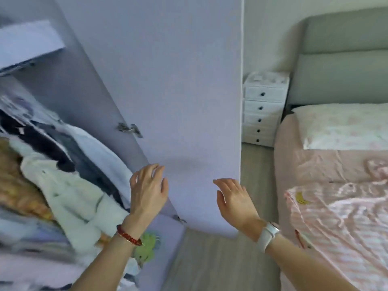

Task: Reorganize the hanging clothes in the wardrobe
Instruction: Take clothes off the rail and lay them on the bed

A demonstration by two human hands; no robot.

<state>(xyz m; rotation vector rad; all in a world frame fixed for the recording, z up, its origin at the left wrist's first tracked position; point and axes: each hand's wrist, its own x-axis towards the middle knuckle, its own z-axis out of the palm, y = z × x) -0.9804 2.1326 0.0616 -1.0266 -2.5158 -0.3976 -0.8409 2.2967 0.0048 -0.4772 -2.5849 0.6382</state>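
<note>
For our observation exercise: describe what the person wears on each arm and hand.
Both forearms are bare, with no sleeves in view. The left hand has a red beaded bracelet at its wrist. The right hand has a white-strapped watch at its wrist.

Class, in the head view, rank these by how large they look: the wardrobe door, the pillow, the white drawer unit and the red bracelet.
1. wardrobe door, by far the largest.
2. pillow, cut off at the right edge.
3. drawer unit, though it stands farther back, so its true size is unsure.
4. red bracelet, smallest.
</note>
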